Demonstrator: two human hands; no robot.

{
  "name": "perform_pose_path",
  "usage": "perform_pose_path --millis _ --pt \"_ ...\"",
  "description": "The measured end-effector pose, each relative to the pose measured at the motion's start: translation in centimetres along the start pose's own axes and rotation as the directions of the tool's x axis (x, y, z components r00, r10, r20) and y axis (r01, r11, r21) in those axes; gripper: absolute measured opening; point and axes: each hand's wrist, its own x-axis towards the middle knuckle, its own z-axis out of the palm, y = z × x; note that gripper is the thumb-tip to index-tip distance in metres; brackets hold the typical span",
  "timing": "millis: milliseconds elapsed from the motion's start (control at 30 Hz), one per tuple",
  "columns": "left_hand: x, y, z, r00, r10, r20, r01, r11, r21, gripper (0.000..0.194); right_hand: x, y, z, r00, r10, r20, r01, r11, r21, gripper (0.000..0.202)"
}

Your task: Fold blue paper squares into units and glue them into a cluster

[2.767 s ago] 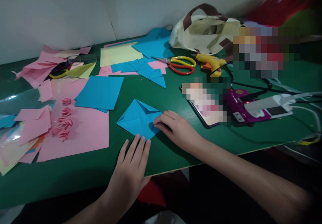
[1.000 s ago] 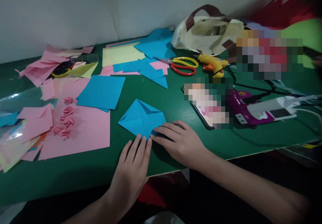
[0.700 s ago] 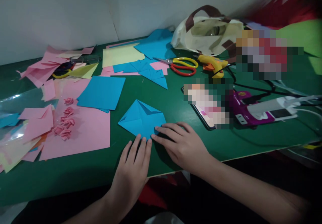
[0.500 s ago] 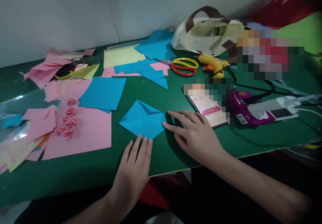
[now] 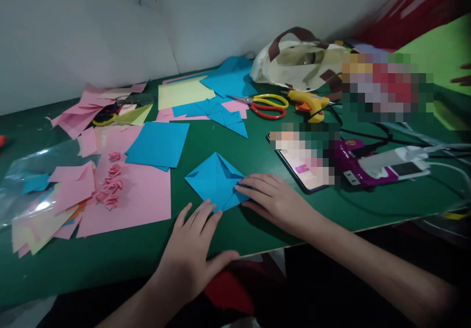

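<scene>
A folded blue paper (image 5: 215,180) lies on the green table (image 5: 147,249), with creases and small flaps along its upper edges. My right hand (image 5: 275,198) rests over its right corner, fingers stretched across it and hiding that corner. At the lower edge, my left hand (image 5: 196,239) touches the paper with spread fingertips, its thumb out to the side. Left of the folded piece, a small stack of blue paper squares (image 5: 158,144) sits partly on a pink sheet (image 5: 147,200). Several pink paper roses (image 5: 113,185) lie on that sheet.
Scissors (image 5: 268,106) and a yellow glue gun (image 5: 309,103) lie farther back, near a cream bag (image 5: 294,65). A phone (image 5: 300,171) and a purple power strip (image 5: 368,168) with cables are on the right. Paper scraps and a clear plastic bag (image 5: 40,163) fill the left. Another person's fingers (image 5: 461,75) show far right.
My right hand has moved left onto the paper's right corner. My left thumb has spread outward. The view has shifted, and another person's fingers have appeared at the right edge.
</scene>
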Motion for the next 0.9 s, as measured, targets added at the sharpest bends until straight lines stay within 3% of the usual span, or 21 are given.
perform_pose_path --millis 167,300,433,567,733,833,900 --pt "0.7 -1.3 -0.2 0.999 0.019 -0.029 -0.021 0.997 -0.076 0.024 1.1 0.0 -0.1 0.999 -0.009 0.032 0.008 1.000 0.020 0.023" --pt "1.4 -1.3 0.4 0.996 0.050 -0.069 -0.054 0.997 -0.053 0.026 1.4 -0.7 0.4 0.997 0.074 0.026 -0.076 0.996 0.055 0.026" --pt "2.0 -1.6 1.0 0.988 0.080 -0.135 -0.082 0.997 -0.008 0.023 1.4 -1.7 1.3 0.978 0.207 0.004 -0.202 0.952 0.231 0.013" --pt "2.5 -2.0 1.1 0.975 0.063 -0.213 -0.062 0.998 0.010 0.021 1.6 -3.1 1.9 0.925 0.379 0.036 -0.367 0.861 0.352 0.010" --pt "2.7 -1.6 1.1 0.980 0.042 -0.196 -0.048 0.999 -0.021 0.021 2.7 -4.2 2.0 0.856 0.511 0.082 -0.508 0.800 0.319 0.010" --pt "2.6 -1.3 1.2 0.982 0.014 -0.187 -0.020 0.999 -0.031 0.025 3.5 -4.6 1.7 0.815 0.552 0.175 -0.576 0.747 0.330 0.012" --pt "2.5 -1.3 1.3 0.984 -0.008 -0.176 0.001 0.999 -0.036 0.028 4.0 -5.0 1.5 0.777 0.565 0.278 -0.627 0.654 0.424 0.023"
